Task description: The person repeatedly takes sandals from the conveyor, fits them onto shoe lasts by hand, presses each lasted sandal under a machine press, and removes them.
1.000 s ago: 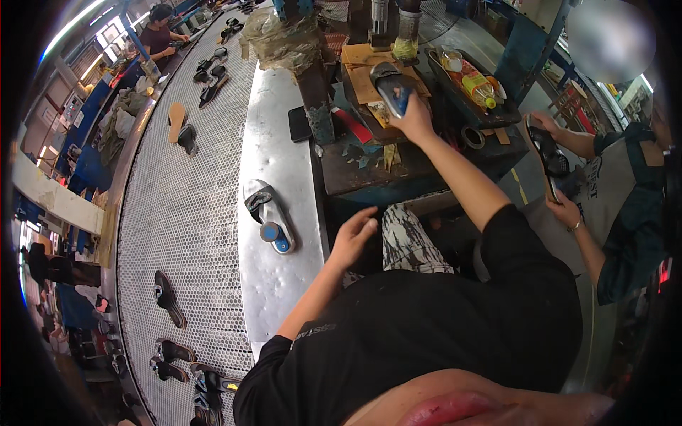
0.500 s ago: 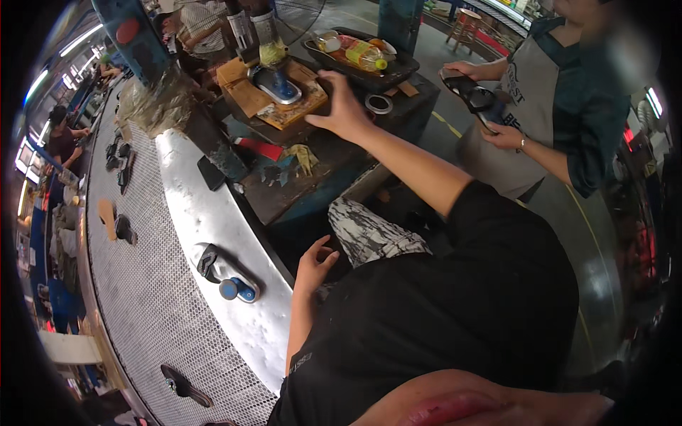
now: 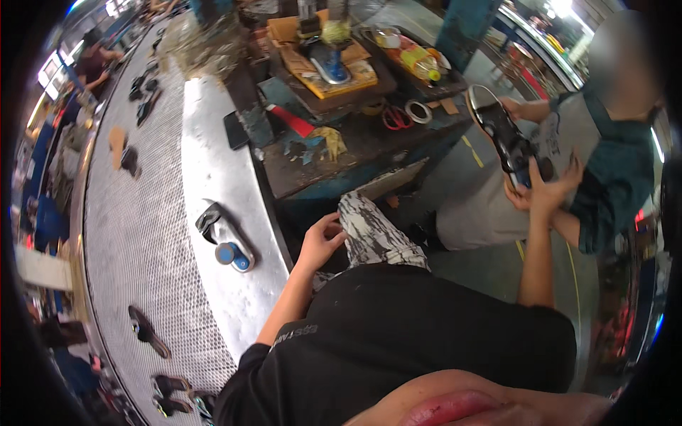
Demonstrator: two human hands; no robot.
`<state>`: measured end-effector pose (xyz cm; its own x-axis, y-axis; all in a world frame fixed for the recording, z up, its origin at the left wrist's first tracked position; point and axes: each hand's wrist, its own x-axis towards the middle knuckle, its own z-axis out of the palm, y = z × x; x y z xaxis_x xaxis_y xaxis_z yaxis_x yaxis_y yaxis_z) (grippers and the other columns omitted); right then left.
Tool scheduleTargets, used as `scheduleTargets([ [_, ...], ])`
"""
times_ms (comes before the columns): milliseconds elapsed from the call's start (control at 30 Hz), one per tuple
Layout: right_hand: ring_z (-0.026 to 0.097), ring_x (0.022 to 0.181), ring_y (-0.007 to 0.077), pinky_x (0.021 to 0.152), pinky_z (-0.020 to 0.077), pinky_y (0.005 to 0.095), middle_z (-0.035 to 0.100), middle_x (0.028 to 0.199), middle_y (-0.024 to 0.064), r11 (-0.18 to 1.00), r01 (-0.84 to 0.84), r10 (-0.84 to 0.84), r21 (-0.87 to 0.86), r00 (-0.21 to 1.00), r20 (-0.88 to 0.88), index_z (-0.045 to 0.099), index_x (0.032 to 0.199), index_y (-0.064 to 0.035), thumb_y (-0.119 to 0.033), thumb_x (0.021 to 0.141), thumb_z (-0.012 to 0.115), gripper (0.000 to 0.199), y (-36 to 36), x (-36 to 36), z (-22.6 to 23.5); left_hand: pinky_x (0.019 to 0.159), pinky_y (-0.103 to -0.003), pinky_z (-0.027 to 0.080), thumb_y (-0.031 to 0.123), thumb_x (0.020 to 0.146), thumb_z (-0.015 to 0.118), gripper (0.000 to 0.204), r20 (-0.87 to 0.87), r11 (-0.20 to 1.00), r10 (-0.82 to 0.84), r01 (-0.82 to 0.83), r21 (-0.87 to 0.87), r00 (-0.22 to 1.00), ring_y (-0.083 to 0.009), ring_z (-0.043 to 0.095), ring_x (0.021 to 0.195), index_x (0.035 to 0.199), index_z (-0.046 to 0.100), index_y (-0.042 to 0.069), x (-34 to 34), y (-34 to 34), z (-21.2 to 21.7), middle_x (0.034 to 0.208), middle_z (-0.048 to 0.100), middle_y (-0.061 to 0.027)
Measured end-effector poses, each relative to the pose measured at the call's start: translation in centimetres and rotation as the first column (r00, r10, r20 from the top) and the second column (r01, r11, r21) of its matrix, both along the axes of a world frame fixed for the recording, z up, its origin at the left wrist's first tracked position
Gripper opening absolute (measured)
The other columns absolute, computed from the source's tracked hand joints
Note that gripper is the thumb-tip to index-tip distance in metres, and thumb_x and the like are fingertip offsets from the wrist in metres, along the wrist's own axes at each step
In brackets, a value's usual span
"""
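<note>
My right hand (image 3: pixel 548 190) is raised at the right, its fingers spread around the near end of a black sandal (image 3: pixel 506 138) on a shoe last. A co-worker's hands support this sandal; whether my fingers touch it I cannot tell. My left hand (image 3: pixel 321 243) rests by my patterned trouser leg (image 3: pixel 376 231), loosely curved with nothing in it. To its left, another dark strappy sandal (image 3: pixel 213 224) on a blue last lies on the shiny metal ledge. Beyond, a blue last (image 3: pixel 332 69) stands on the yellow-edged board (image 3: pixel 341 89) of a press.
A mesh conveyor (image 3: pixel 160 206) carrying several sandals runs along the left. The dark workbench (image 3: pixel 298 177) holds a red-handled tool (image 3: pixel 291 121), red scissors (image 3: pixel 398 119), a tape roll (image 3: pixel 419 111) and a black tray (image 3: pixel 455 84) with a bottle. A co-worker in a grey apron (image 3: pixel 483 213) stands at right.
My right hand has left the press board and swung right to the co-worker's sandal. That sandal has come nearer to me. My left hand has shifted slightly toward my leg.
</note>
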<state>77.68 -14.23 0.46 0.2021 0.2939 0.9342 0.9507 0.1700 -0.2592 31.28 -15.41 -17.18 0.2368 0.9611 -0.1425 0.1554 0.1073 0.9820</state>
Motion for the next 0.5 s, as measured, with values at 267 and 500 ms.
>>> scheduleTargets([
  [267, 0.049, 0.106, 0.0194, 0.097, 0.0383, 0.0325, 0.054, 0.114, 0.0106, 0.585, -0.623, 0.364, -0.519, 0.774, -0.518, 0.049, 0.118, 0.0026, -0.009, 0.083, 0.071, 0.043, -0.2, 1.3, -0.5, 0.102, -0.046, 0.038, 0.015, 0.065, 0.082, 0.067, -0.094, 0.452, 0.641, -0.276, 0.848, 0.762, -0.0402, 0.044, 0.121, 0.124, 0.053, 0.002, 3.5, 19.8, 12.9, 0.125, 0.050, -0.0207],
  [500, 0.054, 0.105, 0.0155, 0.095, 0.0400, 0.0294, 0.060, 0.112, 0.0095, 0.539, -0.789, 0.550, -0.295, 0.596, -0.586, 0.048, 0.119, 0.0039, -0.005, 0.093, 0.059, 0.030, 5.1, -4.9, -1.4, 0.105, -0.045, 0.037, 0.022, 0.056, 0.088, 0.094, -0.368, 0.686, 0.625, -0.261, 0.679, 0.688, -0.0415, 0.042, 0.125, 0.134, 0.040, 0.003, 9.0, 32.8, 9.7, 0.133, 0.048, -0.0214],
])
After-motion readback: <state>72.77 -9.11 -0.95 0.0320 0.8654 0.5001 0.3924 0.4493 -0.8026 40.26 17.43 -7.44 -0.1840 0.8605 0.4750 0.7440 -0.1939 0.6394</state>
